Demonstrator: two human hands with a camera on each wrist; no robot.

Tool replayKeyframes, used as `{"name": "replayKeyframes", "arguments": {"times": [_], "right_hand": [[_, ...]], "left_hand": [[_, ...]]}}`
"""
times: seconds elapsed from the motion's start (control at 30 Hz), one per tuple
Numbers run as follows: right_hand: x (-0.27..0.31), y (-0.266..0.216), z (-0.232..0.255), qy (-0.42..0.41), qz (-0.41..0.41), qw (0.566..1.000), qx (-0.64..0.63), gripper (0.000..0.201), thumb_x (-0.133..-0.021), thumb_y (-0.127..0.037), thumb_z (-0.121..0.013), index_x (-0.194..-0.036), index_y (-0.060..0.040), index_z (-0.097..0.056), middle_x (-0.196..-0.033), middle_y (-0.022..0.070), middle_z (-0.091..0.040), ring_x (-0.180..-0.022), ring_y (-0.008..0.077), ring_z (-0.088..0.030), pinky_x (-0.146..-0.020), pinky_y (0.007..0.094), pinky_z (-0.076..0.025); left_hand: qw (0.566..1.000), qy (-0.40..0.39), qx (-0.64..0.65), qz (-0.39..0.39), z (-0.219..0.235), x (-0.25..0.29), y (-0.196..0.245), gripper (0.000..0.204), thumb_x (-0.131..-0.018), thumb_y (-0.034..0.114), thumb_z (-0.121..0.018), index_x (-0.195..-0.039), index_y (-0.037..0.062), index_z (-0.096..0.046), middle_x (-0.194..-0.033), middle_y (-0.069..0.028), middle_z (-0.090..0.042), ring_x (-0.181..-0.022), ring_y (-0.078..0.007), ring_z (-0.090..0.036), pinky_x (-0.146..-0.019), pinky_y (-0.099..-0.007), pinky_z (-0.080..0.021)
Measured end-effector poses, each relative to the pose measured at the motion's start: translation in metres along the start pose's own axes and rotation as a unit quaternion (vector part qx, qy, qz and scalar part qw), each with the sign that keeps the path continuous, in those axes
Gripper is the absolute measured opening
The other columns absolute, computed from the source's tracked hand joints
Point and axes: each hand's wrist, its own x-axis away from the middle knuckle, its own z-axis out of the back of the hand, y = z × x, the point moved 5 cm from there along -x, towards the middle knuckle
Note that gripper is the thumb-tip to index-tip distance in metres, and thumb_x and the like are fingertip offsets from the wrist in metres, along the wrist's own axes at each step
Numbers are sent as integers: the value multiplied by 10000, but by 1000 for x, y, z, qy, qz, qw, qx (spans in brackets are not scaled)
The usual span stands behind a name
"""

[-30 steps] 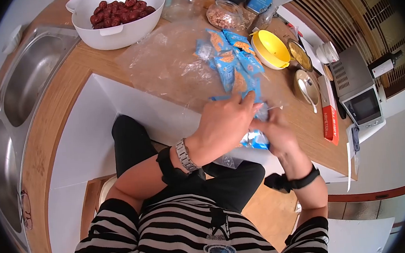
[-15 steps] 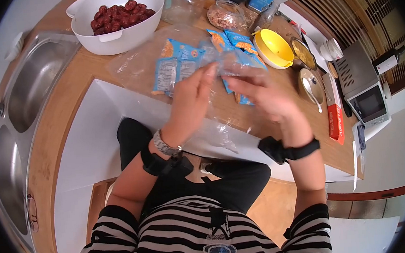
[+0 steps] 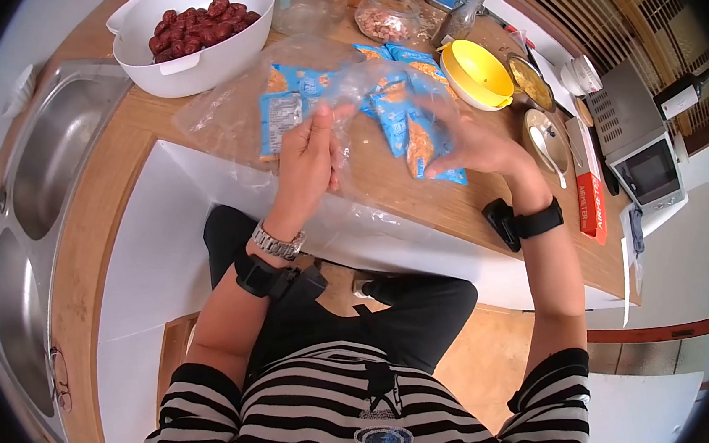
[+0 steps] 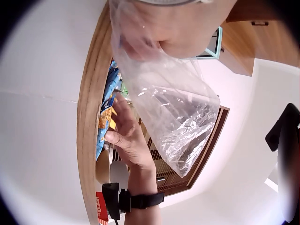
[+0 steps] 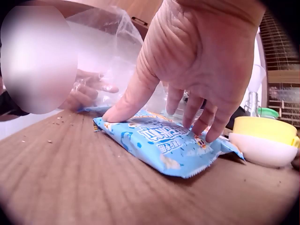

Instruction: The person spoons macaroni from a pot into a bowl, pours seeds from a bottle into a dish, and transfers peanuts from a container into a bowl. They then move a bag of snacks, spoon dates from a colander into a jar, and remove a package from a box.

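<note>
In the head view my left hand (image 3: 307, 166) pinches the edge of a clear plastic bag (image 4: 164, 103), which hangs loosely from it in the left wrist view. Close by that hand, blue snack packets (image 3: 280, 114) lie on the left among the crumpled film. My right hand (image 3: 483, 144) reaches over more packets at the middle of the counter. Its fingers are spread across a blue packet (image 5: 159, 140) in the right wrist view, the thumb touching one edge and the fingertips at the far side.
A white bowl of red dates (image 3: 202, 74) stands back left, beside the sink (image 3: 62, 154). Behind the packets are a glass bowl (image 3: 387, 20) and a yellow basin (image 3: 477, 76). Farther right sit a bowl with a spoon (image 3: 546, 141), a red box (image 3: 591, 205) and a microwave (image 3: 650, 174).
My hands were together over a packet low at the counter edge, then moved up and drew apart. Packets now lie at the left, and my right hand has moved down over the middle ones.
</note>
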Motion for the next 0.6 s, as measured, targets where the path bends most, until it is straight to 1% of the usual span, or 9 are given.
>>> {"name": "replayKeyframes", "arguments": {"times": [0.07, 0.1, 0.17, 0.27, 0.4, 0.47, 0.5, 0.57, 0.6], "right_hand": [[-13, -7, 0, -26, 73, 984, 157, 930, -410, -212, -742, -1229, -89, -322, -1262, 179, -298, -1165, 326, -276, -971, 364, -232], [-20, -3, 2, -27, 73, 985, 157, 930, -410, -212, -742, -1229, -89, -322, -1262, 179, -298, -1165, 326, -276, -971, 364, -232], [-33, 0, 0, -51, 131, 978, 153, 974, -361, -243, -738, -1235, -136, -320, -1265, 175, -297, -1187, 331, -232, -982, 363, -204], [-38, -1, -2, -87, 92, 981, 148, 987, -335, -256, -734, -1228, -132, -332, -1240, 173, -328, -1166, 333, -260, -963, 367, -229], [-36, -5, -1, -75, 60, 978, 184, 962, -323, -255, -735, -1201, -109, -370, -1168, 173, -393, -1114, 336, -313, -928, 378, -260], [-34, -2, 0, -38, 54, 974, 215, 896, -327, -251, -747, -1139, -55, -422, -1060, 162, -454, -1039, 325, -373, -892, 385, -277], [-31, 2, -2, -39, 55, 974, 216, 896, -327, -251, -747, -1139, -55, -422, -1060, 162, -454, -1039, 325, -373, -892, 385, -277], [-22, 2, 0, 36, 92, 975, 200, 786, -351, -256, -762, -1038, -10, -470, -970, 156, -502, -963, 304, -439, -841, 363, -326], [-18, -1, 0, 36, 91, 975, 201, 786, -351, -256, -762, -1038, -10, -470, -970, 156, -502, -963, 304, -439, -841, 363, -326]], "left_hand": [[1000, -2, -8, 3, 0, 0, -1, 446, -870, 382, -333, -1007, 18, -549, -458, 45, -372, -329, -24, -352, -302, -163, -292], [1000, -1, -8, 4, 0, 0, -2, 446, -870, 382, -333, -1007, 18, -549, -458, 45, -372, -329, -24, -352, -302, -163, -292], [1000, -7, -9, 2, 1, -1, -3, 446, -870, 384, -330, -995, 21, -557, -459, 40, -376, -329, -31, -358, -302, -168, -297], [1000, -2, -14, 7, 1, -1, -1, 447, -870, 384, -330, -987, 20, -561, -461, 35, -377, -328, -34, -362, -301, -171, -301], [1000, -8, -17, 17, 0, 0, 1, 463, -875, 370, -330, -1010, -22, -536, -472, 48, -350, -379, -25, -329, -330, -175, -290], [1000, -9, -12, 16, 0, 0, 0, 459, -874, 370, -333, -1012, -18, -537, -471, 48, -351, -377, -25, -329, -330, -175, -289], [1000, -8, -11, 15, 0, 0, 0, 459, -874, 370, -333, -1012, -18, -537, -471, 48, -351, -377, -25, -329, -330, -175, -289], [1000, -7, -11, 18, -1, 1, 0, 458, -875, 368, -333, -1009, -19, -538, -467, 49, -352, -370, -25, -327, -329, -175, -284], [1000, -7, -11, 18, -1, 1, 0, 458, -875, 368, -333, -1009, -19, -538, -467, 49, -352, -370, -25, -327, -329, -175, -284]]}}
